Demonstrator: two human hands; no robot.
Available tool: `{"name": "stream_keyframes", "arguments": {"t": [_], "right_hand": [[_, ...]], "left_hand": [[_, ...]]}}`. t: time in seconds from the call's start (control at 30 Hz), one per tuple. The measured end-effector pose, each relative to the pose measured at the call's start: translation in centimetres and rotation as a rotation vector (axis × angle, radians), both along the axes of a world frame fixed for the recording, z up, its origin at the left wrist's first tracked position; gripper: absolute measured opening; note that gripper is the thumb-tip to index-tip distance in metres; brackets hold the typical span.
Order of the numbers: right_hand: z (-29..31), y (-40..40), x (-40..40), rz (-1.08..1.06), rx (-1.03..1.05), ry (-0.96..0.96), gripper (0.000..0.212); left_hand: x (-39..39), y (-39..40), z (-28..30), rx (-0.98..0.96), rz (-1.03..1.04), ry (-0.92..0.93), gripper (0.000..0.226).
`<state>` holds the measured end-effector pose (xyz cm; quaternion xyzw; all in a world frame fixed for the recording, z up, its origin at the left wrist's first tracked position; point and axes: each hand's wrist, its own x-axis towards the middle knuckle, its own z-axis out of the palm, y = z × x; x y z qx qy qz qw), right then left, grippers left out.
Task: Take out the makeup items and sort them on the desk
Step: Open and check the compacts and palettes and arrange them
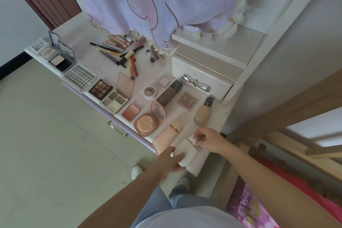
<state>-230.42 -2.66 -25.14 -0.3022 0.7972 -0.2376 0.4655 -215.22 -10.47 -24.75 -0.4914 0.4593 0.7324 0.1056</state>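
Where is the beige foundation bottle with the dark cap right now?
In the head view, the foundation bottle lies on the desk at right, beside the pink blush compact, beyond the right hand.

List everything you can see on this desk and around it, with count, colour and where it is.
Open powder compacts: three, clear and black cases, far left end of the desk.
False lash tray: one, white, beside the compacts.
Eyeshadow palettes: two, brown and beige, front edge.
Blush palette: one, pink-orange, front edge.
Cushion compact: one, pink, open, front edge.
Pencils, brushes and tubes: a loose pile, count unclear, back of the desk.
Foundation bottle: one, beige with a dark cap, lying near the right end.
Drawer unit: one, white, right rear.
White bottle: one, held over the near corner.
Left hand: grips the bottle's base.
Right hand: pinches its top.
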Motion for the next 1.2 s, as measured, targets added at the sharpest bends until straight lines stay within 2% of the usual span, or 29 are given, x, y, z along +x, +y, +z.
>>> {"name": "stream_keyframes", "arguments": {"t": [0.13,0.4,0.7,0.8,0.87,1.0,1.1,1.2], "right_hand": [[-0.2,-0.6,-0.3,0.033,0.001,0.037,0.018],[-0.4,-0.7,-0.3,0.034,0.003,0.082,0.02],[-0.4,-0.7,-0.4,-0.016,0.001,0.031,0.018],[-0.2,-0.8,-0.6,-0.015,0.007,0.054,0.022],[0.4,-0.7,-0.9,-0.016,0.0,0.073,0.019],[1.2,-0.9,-2.4,-0.148,-0.029,0.228,0.021],[1.5,-2.1,-3.6,-0.371,-0.043,0.277,0.035],[1.4,-4.2,-4.0,-0.5,0.052,0.222,0.057]], "left_hand": [[-0.5,0.2,-0.4,-0.141,-0.085,-0.079,0.017],[-0.8,0.2,-0.7,-0.36,-0.281,-0.155,0.026],[-0.9,-0.1,-1.0,-0.339,-0.274,-0.155,0.024],[-0.7,-0.3,-0.8,-0.414,-0.352,-0.173,0.028],[-0.6,-0.5,-0.5,-0.536,-0.454,-0.209,0.041],[0.0,-0.9,0.3,-0.837,-0.648,-0.302,0.043],[0.4,-1.2,0.6,-0.922,-0.662,-0.285,0.04],[0.3,-1.7,1.1,-0.944,-0.629,-0.26,0.038]]}}
